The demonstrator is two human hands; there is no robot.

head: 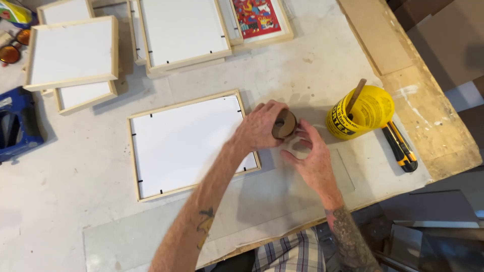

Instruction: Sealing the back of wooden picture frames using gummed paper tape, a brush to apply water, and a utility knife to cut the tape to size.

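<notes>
Brown paper tape roll (pixel 284 124), matt, with a cardboard core, held between left hand (pixel 260 126) and right hand (pixel 313 160). Pale raw wood frame (pixel 135 157), unvarnished, around a smooth matt white backing board (pixel 186 141). Worktable (pixel 75 171) covered in chalky, scuffed off-white sheet; bare rough chipboard along the far edge (pixel 428 126). Glossy yellow plastic tub (pixel 365 112) with a wooden stick (pixel 355 96) inside. Utility knife (pixel 401 147) in shiny yellow and black plastic.
</notes>
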